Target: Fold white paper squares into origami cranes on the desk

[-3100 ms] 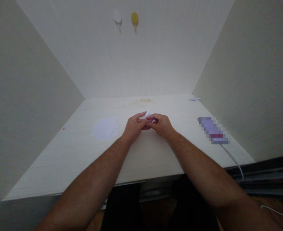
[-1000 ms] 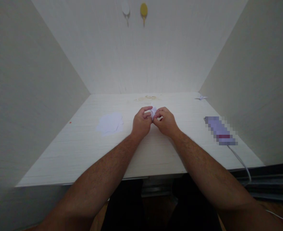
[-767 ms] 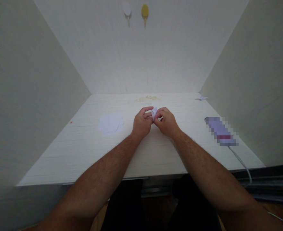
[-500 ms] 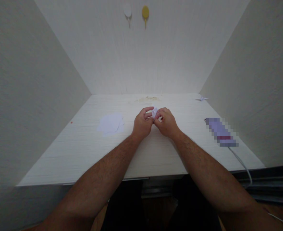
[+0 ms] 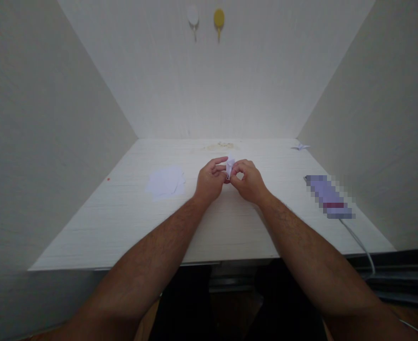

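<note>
A small folded piece of white paper (image 5: 230, 165) is held upright between my two hands above the middle of the table. My left hand (image 5: 211, 181) grips its lower left side between thumb and fingers, with the index finger stretched along the top. From the other side, my right hand (image 5: 249, 182) pinches the paper's right edge between thumb and index finger. Fingertips cover the lower part of the paper. To the left of my hands lies a loose stack of white paper sheets (image 5: 165, 181).
At the back right corner lies a folded paper figure (image 5: 300, 147). A blurred-out phone-like device (image 5: 327, 196) with a white cable (image 5: 360, 242) rests on the right. Walls enclose the white table (image 5: 123, 227) on three sides. Two hooks, white (image 5: 193, 16) and yellow (image 5: 219, 18), hang on the back wall.
The view has shifted slightly. More of the folded paper shows between my hands, and my right fingers have moved a little along its edge. Both hands keep hold of it.
</note>
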Motion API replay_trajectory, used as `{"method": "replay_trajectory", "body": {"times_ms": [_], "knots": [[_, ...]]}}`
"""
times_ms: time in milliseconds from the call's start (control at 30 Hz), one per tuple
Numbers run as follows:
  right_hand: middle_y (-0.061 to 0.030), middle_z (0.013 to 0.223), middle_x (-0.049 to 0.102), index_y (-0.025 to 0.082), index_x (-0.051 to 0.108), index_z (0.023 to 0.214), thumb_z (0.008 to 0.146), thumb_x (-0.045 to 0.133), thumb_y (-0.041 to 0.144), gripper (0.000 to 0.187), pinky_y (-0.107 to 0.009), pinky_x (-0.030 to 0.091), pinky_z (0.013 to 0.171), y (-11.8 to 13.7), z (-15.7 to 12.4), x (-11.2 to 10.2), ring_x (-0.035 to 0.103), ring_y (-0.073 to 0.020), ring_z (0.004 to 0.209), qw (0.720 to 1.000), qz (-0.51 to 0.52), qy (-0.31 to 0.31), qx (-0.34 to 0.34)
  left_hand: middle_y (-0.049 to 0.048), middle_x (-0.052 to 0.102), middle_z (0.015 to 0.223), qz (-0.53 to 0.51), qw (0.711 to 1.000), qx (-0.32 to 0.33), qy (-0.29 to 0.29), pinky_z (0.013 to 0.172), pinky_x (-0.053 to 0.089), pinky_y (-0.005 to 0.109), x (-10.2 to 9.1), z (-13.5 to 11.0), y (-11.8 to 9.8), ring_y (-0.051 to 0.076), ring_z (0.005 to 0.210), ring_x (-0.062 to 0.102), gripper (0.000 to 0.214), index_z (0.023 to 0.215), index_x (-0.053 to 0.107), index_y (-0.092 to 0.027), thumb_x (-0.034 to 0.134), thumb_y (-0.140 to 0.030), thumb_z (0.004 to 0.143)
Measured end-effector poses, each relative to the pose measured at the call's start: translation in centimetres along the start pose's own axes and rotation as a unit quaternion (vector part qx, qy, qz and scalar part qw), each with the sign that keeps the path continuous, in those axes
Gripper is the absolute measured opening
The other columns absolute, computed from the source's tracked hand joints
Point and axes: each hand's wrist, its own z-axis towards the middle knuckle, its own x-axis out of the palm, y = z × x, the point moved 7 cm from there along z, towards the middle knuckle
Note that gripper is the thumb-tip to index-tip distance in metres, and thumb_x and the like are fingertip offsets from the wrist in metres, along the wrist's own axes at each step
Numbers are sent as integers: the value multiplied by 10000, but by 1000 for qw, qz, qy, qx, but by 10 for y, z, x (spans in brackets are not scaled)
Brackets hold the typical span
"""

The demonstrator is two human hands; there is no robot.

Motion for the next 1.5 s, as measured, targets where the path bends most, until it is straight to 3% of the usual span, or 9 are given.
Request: {"method": "replay_trajectory", "body": {"times_ms": [233, 467, 867, 1067, 1233, 1500], "knots": [[-30, 824, 678, 216, 575, 664, 726, 570, 172, 76, -354, 434, 816, -13, 2, -6, 581, -199, 850, 996, 32, 2, 81, 31, 686, 856, 51, 998, 31, -2, 514, 530, 207, -7, 4, -2, 90, 617, 617, 447, 1128, 668, -157, 531, -68, 712], [17, 619, 592, 189, 600, 655, 712, 585, 269, 99, -271, 356, 567, -25, -1, 1, 484, -127, 579, 978, 90, 45, 182, 58, 695, 920, -13, 999, -19, 37, 675, 585, 286, 0, 2, 4, 107, 688, 652, 499, 1187, 631, -133, 705, -152, 694], [24, 583, 576, 189, 588, 635, 679, 585, 273, 95, -256, 343, 537, -25, -2, 1, 473, -117, 549, 973, 116, 43, 194, 93, 693, 1013, -37, 998, -32, 51, 713, 601, 327, 0, 1, 5, 124, 696, 682, 546, 1205, 617, -123, 719, -138, 668], [26, 568, 559, 188, 604, 631, 641, 567, 258, 80, -255, 332, 524, -32, -2, -3, 465, -120, 539, 969, 128, 27, 211, 59, 714, 896, 89, 996, 3, 14, 573, 560, 244, -8, 5, 8, 107, 617, 635, 520, 1167, 659, -141, 571, -65, 660], [28, 539, 541, 197, 580, 602, 648, 558, 260, 82, -257, 325, 506, -37, -2, -11, 463, -130, 529, 972, 74, 2, 225, 14, 717, 819, 202, 977, 70, -23, 672, 554, 252, -16, 3, -2, 119, 662, 629, 511, 1107, 716, -194, 541, -45, 650], [30, 566, 555, 215, 536, 655, 707, 590, 266, 90, -258, 365, 526, -27, -4, -9, 497, -132, 543, 977, 56, 10, 205, 29, 752, 843, 289, 951, 90, -56, 787, 552, 314, -16, 1, -12, 161, 732, 661, 395, 991, 760, -195, 548, -55, 689]]}}
